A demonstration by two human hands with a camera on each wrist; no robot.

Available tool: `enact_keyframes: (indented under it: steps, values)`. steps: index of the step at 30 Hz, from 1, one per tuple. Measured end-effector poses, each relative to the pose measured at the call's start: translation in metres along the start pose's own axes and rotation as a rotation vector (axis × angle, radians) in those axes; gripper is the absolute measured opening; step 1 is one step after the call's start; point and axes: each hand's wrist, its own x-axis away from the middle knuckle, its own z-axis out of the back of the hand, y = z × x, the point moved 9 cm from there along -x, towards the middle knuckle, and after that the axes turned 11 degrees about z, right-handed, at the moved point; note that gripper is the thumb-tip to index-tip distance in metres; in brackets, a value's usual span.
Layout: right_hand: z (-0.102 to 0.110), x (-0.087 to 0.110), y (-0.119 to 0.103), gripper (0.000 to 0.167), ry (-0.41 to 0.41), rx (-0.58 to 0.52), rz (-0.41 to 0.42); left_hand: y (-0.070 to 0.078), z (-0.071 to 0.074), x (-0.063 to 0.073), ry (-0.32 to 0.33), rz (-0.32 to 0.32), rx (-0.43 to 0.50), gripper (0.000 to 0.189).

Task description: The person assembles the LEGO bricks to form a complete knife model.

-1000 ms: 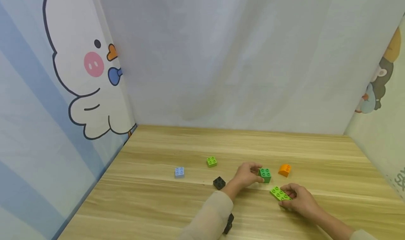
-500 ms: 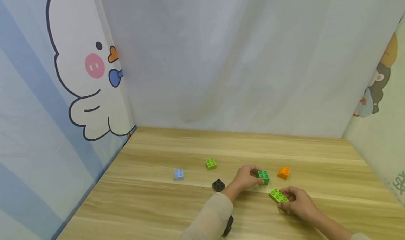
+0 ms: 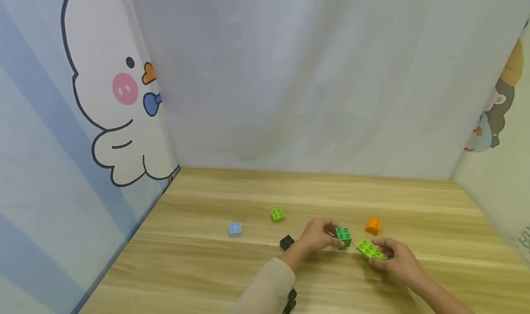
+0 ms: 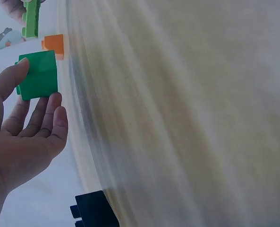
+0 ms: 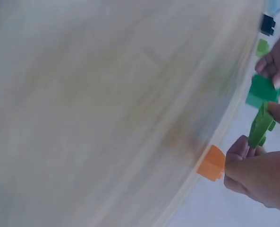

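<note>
Green brick (image 3: 342, 237), lime brick (image 3: 367, 248): each pinched by its edges.
First is clamped in left hand (image 3: 316, 236), second in right hand (image 3: 400, 261); studs (image 3: 365, 243) are thus left mostly uncovered.

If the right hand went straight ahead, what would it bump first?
Probably the dark green block in the left hand, just beyond the bright green block in the right hand. Their heights are hard to compare, so it might pass over or under.
</note>
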Motion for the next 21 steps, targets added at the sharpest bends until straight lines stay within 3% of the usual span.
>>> enact_keyframes:
  steps: [6, 21]
  values:
    - [-0.006, 0.002, 0.000, 0.043, -0.001, -0.083, -0.014, -0.011, 0.009, 0.014, -0.004, 0.028, -0.014, 0.031]
    - [-0.009, -0.003, -0.014, 0.046, -0.028, -0.134, 0.011, -0.014, 0.018, 0.032, -0.117, -0.009, -0.045, 0.032]
